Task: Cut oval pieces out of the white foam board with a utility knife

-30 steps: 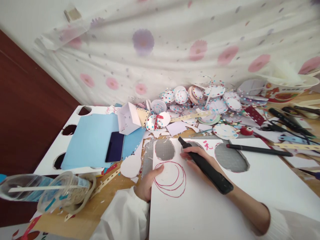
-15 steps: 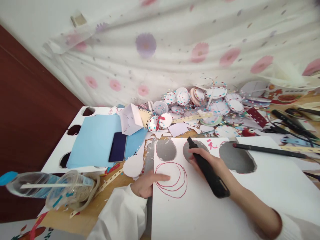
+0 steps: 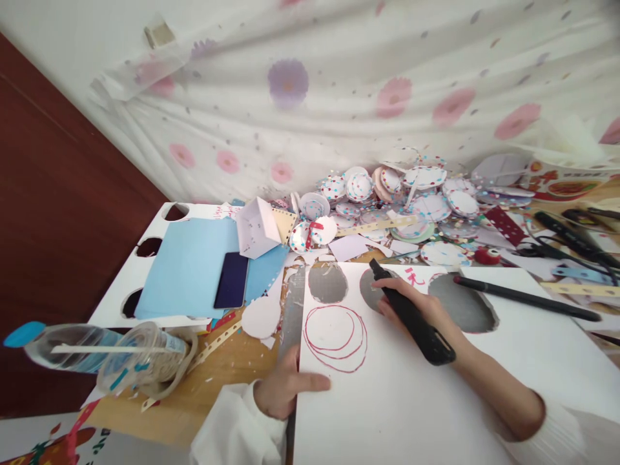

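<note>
A large white sheet (image 3: 411, 407) lies before me, with cut-out holes along its far edge and overlapping red circles (image 3: 336, 336) drawn near its left side. My left hand (image 3: 290, 384) grips the sheet's left edge, thumb flat on top below the circles and the other fingers mostly hidden at the edge. Above the sheet, my right hand (image 3: 411, 303) is closed round a thick black tool (image 3: 416, 329) shaped like a utility knife, with a slot near its rear end. No blade shows. The tool's front end is over the middle hole.
Many dotted paper discs (image 3: 361, 187) are heaped at the back. On the left are blue paper (image 3: 184, 265), a dark phone (image 3: 231, 281), a plastic bottle (image 3: 72, 345) and a clear cup (image 3: 145, 361). A red-tipped black pen (image 3: 523, 297) lies across the sheet's right part.
My left hand has moved toward me along the edge, off the red circles, its extended digit now below them. My right hand still holds the black tool in much the same place.
</note>
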`<action>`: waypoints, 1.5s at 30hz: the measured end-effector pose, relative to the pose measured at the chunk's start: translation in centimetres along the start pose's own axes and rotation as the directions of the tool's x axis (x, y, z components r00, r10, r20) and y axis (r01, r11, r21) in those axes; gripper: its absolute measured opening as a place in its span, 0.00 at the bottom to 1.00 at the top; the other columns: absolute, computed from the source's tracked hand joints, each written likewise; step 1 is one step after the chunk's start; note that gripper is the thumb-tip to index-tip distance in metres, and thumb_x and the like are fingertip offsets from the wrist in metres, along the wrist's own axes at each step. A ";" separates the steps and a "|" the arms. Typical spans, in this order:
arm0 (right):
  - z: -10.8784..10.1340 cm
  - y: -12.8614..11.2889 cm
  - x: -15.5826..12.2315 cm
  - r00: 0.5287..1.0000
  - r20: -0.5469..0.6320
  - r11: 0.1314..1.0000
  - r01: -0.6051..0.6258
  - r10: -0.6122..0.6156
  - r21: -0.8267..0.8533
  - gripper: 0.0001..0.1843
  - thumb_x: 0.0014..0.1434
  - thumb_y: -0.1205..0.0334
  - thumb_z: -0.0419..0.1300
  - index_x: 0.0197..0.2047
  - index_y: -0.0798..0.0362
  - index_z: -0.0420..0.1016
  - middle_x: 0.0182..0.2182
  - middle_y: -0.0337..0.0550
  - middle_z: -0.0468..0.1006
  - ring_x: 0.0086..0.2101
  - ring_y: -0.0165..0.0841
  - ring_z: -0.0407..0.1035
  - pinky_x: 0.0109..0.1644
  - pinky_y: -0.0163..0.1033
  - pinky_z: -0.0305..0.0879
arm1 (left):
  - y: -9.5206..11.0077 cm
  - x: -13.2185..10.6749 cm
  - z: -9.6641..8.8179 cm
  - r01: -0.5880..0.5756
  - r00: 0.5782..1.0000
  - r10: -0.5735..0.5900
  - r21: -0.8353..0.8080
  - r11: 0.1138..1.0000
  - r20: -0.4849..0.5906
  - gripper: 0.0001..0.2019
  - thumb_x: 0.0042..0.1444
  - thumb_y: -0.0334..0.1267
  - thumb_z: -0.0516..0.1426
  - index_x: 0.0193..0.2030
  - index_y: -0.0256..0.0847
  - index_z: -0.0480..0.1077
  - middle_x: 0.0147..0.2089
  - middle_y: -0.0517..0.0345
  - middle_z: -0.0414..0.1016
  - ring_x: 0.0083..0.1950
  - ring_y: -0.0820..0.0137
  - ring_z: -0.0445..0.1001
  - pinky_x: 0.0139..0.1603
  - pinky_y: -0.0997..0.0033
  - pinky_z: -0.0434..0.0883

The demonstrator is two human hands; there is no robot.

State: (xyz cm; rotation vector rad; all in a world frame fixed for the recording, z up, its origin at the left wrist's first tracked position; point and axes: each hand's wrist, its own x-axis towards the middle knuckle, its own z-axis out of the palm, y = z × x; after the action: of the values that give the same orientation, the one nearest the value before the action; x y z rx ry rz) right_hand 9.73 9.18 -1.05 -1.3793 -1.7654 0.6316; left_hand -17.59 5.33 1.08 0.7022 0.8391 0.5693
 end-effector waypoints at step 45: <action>0.1 0.0 -0.5 0.970 0.239 0.989 0.081 -0.049 -0.122 0.15 0.67 0.54 0.50 0.50 0.51 0.69 0.19 0.33 0.66 0.19 0.32 0.61 0.26 0.36 0.58 | 1.8 -0.2 -2.5 0.014 0.986 0.026 0.236 0.972 -0.164 0.23 0.42 0.49 0.71 0.41 0.36 0.77 0.41 0.50 0.79 0.43 0.64 0.76 0.45 0.69 0.70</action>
State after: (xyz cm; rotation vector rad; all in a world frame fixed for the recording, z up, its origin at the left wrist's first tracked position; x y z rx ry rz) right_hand 9.68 8.73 -1.27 -1.3727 -2.0645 0.6764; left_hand -20.06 7.14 1.33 0.8833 1.0733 0.5434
